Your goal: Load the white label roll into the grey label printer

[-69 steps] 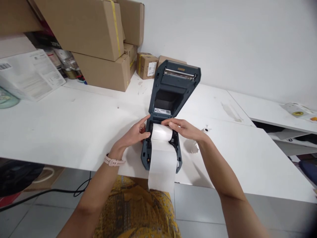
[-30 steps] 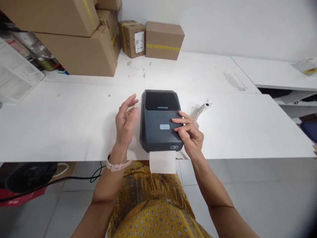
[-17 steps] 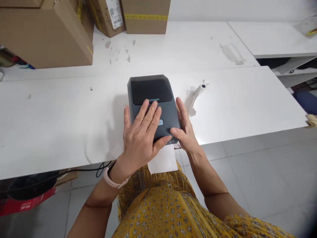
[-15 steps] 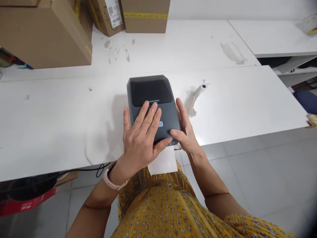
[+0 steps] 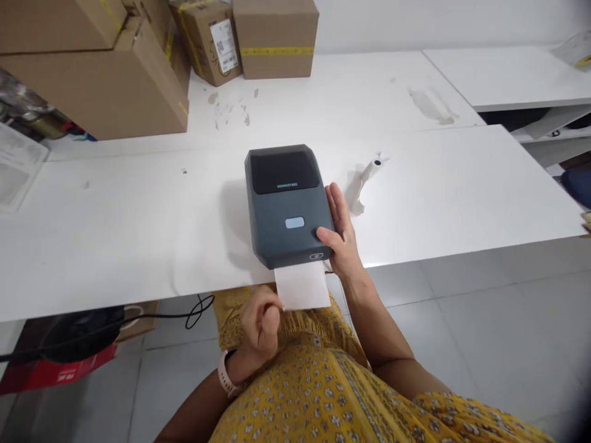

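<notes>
A dark grey label printer (image 5: 277, 231) with a black window in its lid and a pale blue button sits at the table's front edge. My right hand (image 5: 344, 237) grips its right side, thumb on top and fingers along the side wall. A blank white label (image 5: 302, 286) sticks out of the printer's front and hangs over the table edge. My left hand (image 5: 261, 323) is curled closed beside the label's lower left corner; nothing shows in its fingers, and whether it touches the paper is unclear.
On the white table (image 5: 115, 215), a small paper roll core (image 5: 368, 175) with a torn strip lies right of the printer. Cardboard boxes (image 5: 277, 40) stand at the back left. A black cable (image 5: 161, 315) hangs below the table's front edge.
My left hand has come off the printer's lid and moved down to the label, its fingers now curled. My right hand stays on the printer's right side. The view has shifted slightly.
</notes>
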A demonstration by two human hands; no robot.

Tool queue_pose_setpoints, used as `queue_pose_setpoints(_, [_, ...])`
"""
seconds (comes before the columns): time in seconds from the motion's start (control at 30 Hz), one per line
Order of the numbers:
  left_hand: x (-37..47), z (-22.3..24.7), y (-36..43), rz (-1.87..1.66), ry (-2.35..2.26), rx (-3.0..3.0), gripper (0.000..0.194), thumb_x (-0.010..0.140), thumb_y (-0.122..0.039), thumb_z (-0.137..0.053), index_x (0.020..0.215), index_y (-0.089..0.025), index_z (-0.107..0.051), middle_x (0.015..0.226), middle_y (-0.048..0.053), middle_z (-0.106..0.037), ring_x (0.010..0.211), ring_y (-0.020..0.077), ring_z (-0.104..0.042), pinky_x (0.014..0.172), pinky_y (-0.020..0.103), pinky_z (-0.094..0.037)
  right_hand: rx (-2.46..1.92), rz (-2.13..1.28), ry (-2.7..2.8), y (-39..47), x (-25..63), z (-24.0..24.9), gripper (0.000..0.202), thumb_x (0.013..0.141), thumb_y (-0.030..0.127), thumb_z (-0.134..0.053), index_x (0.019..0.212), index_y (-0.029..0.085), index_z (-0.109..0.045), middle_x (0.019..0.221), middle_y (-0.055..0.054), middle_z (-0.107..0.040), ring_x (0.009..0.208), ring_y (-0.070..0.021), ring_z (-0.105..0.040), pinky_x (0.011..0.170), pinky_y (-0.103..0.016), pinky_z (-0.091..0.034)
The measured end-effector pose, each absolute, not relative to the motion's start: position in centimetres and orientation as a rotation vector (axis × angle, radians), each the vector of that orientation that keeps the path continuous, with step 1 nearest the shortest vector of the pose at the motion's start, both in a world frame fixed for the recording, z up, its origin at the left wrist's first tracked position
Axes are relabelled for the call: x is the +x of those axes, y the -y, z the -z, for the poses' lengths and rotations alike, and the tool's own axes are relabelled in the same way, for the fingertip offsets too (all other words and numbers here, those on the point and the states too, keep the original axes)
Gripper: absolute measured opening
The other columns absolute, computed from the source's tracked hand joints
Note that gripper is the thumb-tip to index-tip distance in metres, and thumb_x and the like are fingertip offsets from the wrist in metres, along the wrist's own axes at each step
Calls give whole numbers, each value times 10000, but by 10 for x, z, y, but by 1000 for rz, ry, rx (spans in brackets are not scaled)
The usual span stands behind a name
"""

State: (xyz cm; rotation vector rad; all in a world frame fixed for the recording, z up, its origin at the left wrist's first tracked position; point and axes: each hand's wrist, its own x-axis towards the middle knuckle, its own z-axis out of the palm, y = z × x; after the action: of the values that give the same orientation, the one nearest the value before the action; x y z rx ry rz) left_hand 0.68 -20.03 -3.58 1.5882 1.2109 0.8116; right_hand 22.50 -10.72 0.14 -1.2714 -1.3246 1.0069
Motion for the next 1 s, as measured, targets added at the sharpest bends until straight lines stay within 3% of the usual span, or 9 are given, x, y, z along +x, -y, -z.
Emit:
queue_pose_setpoints(0.1, [21,29,197,-764,-1079,1376,540,1042,-560,-330,650,-236,-512,582,-1,-381,557,175,-375,596,357,-354,-1283,-986,1364,107,226,2,1121,856,868,-448,1695,311,44,1796,-34,-143,1657,-256,-191,1318,-464,-307])
queue_pose_setpoints(0.23, [32,14,181,-914,-1132,1229,537,1008,-527,-492,600,-226,-315,578,-35,-283,554,131,-274,564,309,-293,-1196,-1021,1297,107,225,3,1082,869,786,-548,1692,299,-41,1790,-64,-171,1644,-263,-238,1319,-477,-302])
queue_pose_setpoints(0.37, [26,13,186,-1180,-1308,1163,372,962,-561,-605,824,-225,-526,667,-43,-438,577,125,-385,551,265,-351,-1098,-1072,1124,106,223,5,1009,817,689,-709,1649,332,-264,1749,-47,-304,1613,-293,-314,1318,-502,-308])
queue_pose_setpoints(0.47, [24,16,189,-1102,-1235,1211,384,944,-584,-639,946,-202,-600,717,-29,-505,622,129,-447,582,256,-392,-1034,-1092,1031,106,222,5,956,764,630,-800,1588,361,-397,1707,-20,-391,1590,-322,-353,1314,-535,-315])
queue_pose_setpoints(0.6, [33,13,183,-772,-1079,1148,466,919,-598,-675,750,-168,-613,700,8,-556,643,128,-456,599,261,-404,-1048,-1076,1065,105,221,6,988,770,675,-773,1612,390,-341,1710,-10,-385,1589,-329,-357,1296,-572,-346])
queue_pose_setpoints(0.7, [39,6,182,-719,-1037,1057,467,945,-613,-631,858,-159,-698,830,53,-673,733,158,-548,688,288,-484,-1094,-1058,1121,104,221,8,1034,783,734,-720,1641,386,-260,1734,-29,-334,1591,-326,-358,1282,-577,-371])
queue_pose_setpoints(0.8, [36,1,181,-672,-1009,1058,515,946,-655,-596,849,-161,-705,784,46,-672,694,152,-547,667,285,-481,-1119,-1028,1172,105,222,9,1032,815,747,-676,1652,354,-219,1747,-67,-303,1598,-328,-347,1283,-582,-366])
queue_pose_setpoints(0.9, [25,-2,175,-542,-998,1212,553,975,-637,-545,706,-164,-644,660,28,-616,607,136,-508,596,268,-422,-1173,-840,1287,110,221,4,837,939,652,-585,1644,370,-231,1763,-54,-266,1625,-312,-292,1282,-603,-357])
queue_pose_setpoints(1.0, [9,-7,168,-507,-1029,1512,578,1032,-504,-514,556,-174,-522,523,-9,-482,525,113,-442,538,260,-324,-1275,-434,1537,119,222,-10,446,1041,412,-510,1487,408,-505,1782,49,-200,1659,-309,-176,1310,-637,-257])
